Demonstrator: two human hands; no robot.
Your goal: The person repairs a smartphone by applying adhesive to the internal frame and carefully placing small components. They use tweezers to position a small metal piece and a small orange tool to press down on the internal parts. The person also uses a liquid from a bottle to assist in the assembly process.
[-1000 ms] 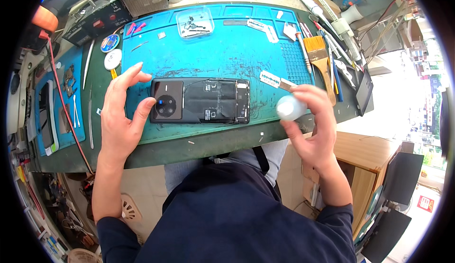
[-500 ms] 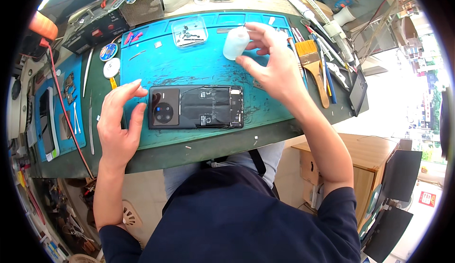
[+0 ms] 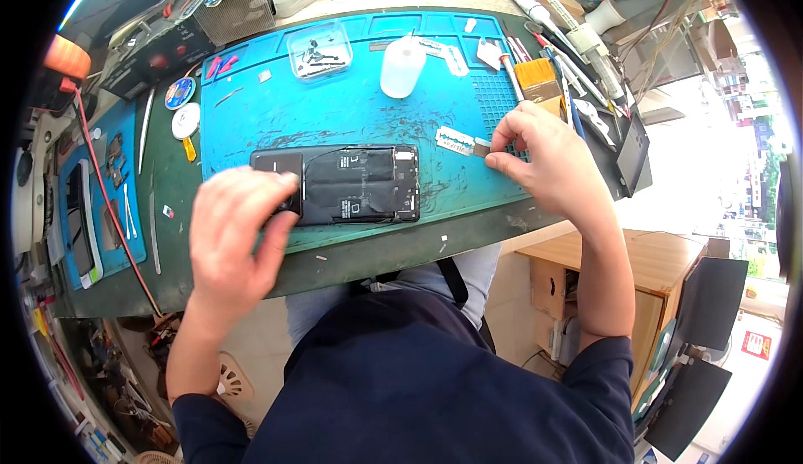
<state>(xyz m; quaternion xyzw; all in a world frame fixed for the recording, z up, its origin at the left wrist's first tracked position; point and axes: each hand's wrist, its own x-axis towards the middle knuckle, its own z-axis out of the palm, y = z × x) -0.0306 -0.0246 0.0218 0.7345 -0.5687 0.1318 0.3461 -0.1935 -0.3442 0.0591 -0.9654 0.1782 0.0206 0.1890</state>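
Head view, quick note from my end: the dark phone [image 3: 360, 184] lies flat, back up, on the blue mat [image 3: 276, 117] on the counter [image 3: 385, 248], long side l-to-r; it's my ref pt. My left grip [image 3: 232, 242] is over the phone's left end, thumb & fingers curved w/ a gap btwn them; blurry there, so can't make out if they touch the casing. My right grip [image 3: 545, 163] is off the phone's right end, slightly toward its far side, thumb & index tips at the grey strip [image 3: 482, 147] by the white razor-blade-shaped piece [image 3: 454, 139]; can't see if the strip is pinched or only touched. Step in hand, imo: taking up that strip.

To do it well: pinch the end nearest my fingertips, low & flat, & keep clear of the white piece's long edges, prob. sharp. Unclear if strip & white piece are one, so I'd lift slowly. Left side: steady the phone by its outer frame only, no push on the bare inner section, which looks easy to nick. White bottle [image 3: 403, 71] stands upright beyond the phone's far edge, nr its right end; I'd route the wrist low, nearside, to avoid tipping it.
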